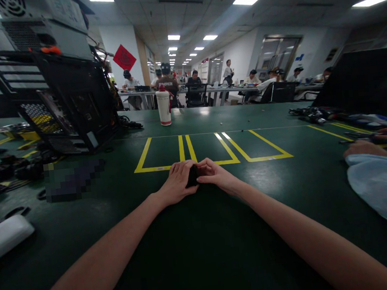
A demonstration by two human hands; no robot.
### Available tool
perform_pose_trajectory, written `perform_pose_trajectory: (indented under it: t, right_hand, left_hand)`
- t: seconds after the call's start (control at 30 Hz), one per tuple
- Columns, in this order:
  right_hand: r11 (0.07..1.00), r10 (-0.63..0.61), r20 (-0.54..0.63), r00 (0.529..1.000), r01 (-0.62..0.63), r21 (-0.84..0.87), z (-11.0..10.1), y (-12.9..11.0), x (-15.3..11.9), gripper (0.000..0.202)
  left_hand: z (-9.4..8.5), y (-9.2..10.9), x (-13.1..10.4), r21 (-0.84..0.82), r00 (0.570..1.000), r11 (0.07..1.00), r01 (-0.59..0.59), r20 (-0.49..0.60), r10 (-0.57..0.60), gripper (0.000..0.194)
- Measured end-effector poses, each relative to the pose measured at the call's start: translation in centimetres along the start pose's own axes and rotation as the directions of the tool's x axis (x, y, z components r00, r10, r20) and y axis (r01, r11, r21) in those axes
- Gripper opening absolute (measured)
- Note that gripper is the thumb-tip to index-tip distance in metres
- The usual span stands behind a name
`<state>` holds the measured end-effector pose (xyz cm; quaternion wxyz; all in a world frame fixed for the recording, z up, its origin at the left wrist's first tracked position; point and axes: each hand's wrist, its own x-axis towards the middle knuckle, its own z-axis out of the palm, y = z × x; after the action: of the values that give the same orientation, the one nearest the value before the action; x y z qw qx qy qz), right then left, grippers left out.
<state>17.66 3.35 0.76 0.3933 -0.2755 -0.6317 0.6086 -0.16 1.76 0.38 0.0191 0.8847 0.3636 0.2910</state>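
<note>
Between my two hands is a small black object [192,176], its kind too dark and covered to make out. My left hand [178,181] wraps round its left side, with the fingers over the top and the thumb below. From the right, my right hand [215,175] pinches at it with thumb and forefinger. Both hands are low over the green tabletop [203,244], just in front of yellow tape outlines [158,169].
A black computer case [73,102] stands at the left with cables around it. Behind the tape is a white cup [164,106] with a red lid. A white object [7,238] lies near left. At right, a co-worker's sleeved arm [382,181] reaches toward dark parts.
</note>
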Motion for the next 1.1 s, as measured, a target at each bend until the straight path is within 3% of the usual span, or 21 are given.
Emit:
perform_pose_trajectory:
  t: [0.13,0.27,0.53,0.7,0.8,0.9,1.1]
  right_hand:
    - [1.0,0.0,-0.069,0.998,0.0,-0.002,0.21,0.08,-0.06,0.02]
    - [0.999,0.027,-0.114,0.993,-0.029,-0.014,0.18,0.35,0.19,0.025]
    - [1.0,0.026,0.007,1.0,-0.026,0.01,-0.24,0.14,-0.04,0.035]
    - [1.0,0.002,-0.075,0.997,0.0,0.023,0.19,0.3,-0.01,0.019]
    - [0.999,0.032,-0.106,0.994,-0.028,0.031,0.2,0.48,0.25,0.024]
    - [0.998,0.064,-0.096,0.993,-0.062,0.016,-0.02,0.45,0.37,0.025]
    - [1.0,0.001,-0.014,1.0,-0.001,-0.002,0.13,-0.05,-0.1,0.037]
  left_hand:
    - [-0.04,0.08,0.05,0.003,1.0,1.0,-0.006,-0.001,0.006,0.06]
    - [-0.12,0.13,0.1,0.003,1.0,1.0,-0.007,0.002,0.007,0.059]
    - [-0.16,0.08,-0.05,0.0,1.0,1.0,-0.007,0.005,0.007,0.059]
    - [-0.09,0.06,0.08,0.012,1.0,1.0,-0.012,-0.001,0.012,0.059]
    - [-0.06,0.04,0.13,0.023,1.0,1.0,-0.014,-0.001,0.014,0.058]
    - [-0.1,0.02,0.08,0.02,1.0,1.0,-0.014,0.003,0.014,0.059]
    - [-0.12,0.0,0.04,0.008,1.0,1.0,-0.01,0.001,0.01,0.059]
